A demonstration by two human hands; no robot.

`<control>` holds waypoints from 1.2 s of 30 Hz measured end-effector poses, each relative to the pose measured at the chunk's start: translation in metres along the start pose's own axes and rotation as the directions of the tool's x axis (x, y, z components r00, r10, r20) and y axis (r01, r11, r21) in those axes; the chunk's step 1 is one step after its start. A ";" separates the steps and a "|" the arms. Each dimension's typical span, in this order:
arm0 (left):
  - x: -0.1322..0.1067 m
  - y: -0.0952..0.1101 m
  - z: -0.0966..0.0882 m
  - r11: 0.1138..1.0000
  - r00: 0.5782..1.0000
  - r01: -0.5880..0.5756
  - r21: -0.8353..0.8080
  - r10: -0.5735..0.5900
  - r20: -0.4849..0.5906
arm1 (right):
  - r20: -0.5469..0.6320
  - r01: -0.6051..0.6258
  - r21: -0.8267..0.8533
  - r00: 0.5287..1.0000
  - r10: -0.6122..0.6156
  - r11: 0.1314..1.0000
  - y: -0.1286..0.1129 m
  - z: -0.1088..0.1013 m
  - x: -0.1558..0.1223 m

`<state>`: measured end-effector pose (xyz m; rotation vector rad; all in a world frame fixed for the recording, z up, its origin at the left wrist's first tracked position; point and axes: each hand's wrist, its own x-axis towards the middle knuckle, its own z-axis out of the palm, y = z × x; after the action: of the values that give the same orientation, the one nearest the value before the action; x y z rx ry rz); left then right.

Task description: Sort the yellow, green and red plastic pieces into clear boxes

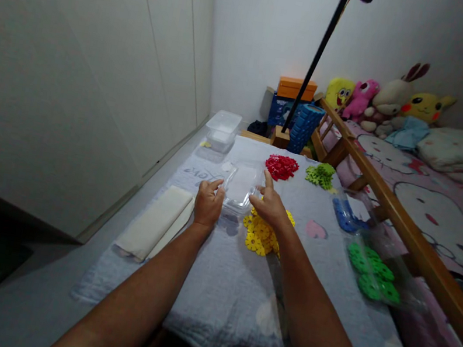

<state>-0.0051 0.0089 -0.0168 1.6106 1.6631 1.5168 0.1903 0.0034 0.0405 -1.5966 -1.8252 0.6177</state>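
A clear plastic container [242, 186] is held just above the grey blanket [229, 291] by both hands. My left hand [208, 202] grips its left edge with the fingers curled. On the right edge rests my right hand [271, 204], forefinger stretched forward along the rim. Under my right wrist lies a heap of yellow flower-shaped plastic pieces [260, 234]. Beyond the container are a red pile [281, 167] and a light green pile [320, 175] of the same kind of pieces.
A second clear box with lid [223, 129] stands at the blanket's far left. A folded white cloth [154, 227] lies left. Bags of blue pieces [346, 216] and green pieces [372, 274] lie right, beside a wooden bed rail [401, 222]. Soft toys [386, 99] sit on the bed. A black pole [317, 54] rises behind.
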 end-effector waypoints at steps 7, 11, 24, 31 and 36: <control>-0.002 0.003 0.000 0.998 1.000 -0.009 -0.060 0.010 0.003 | -0.001 0.000 0.058 1.000 0.000 0.998 0.005 0.002 0.000; 0.000 0.002 0.002 0.996 0.999 0.044 -0.078 -0.045 -0.001 | 0.003 0.004 0.127 1.000 -0.005 0.992 0.002 0.001 -0.004; 0.001 0.001 0.005 0.981 0.989 0.145 -0.132 -0.146 -0.001 | 0.049 -0.031 0.333 0.999 0.016 0.942 0.017 0.002 -0.001; 0.000 0.000 0.006 0.978 0.989 0.146 -0.148 -0.149 -0.010 | 0.080 -0.031 0.328 0.997 0.005 0.944 0.012 -0.001 -0.004; -0.001 0.004 0.004 0.987 0.993 0.111 -0.116 -0.115 -0.032 | 0.075 -0.064 0.337 0.996 0.041 0.939 0.012 0.001 -0.006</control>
<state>0.0005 0.0085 -0.0149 1.4127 1.6269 1.5651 0.1982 -0.0010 0.0306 -1.4083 -1.6200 0.9647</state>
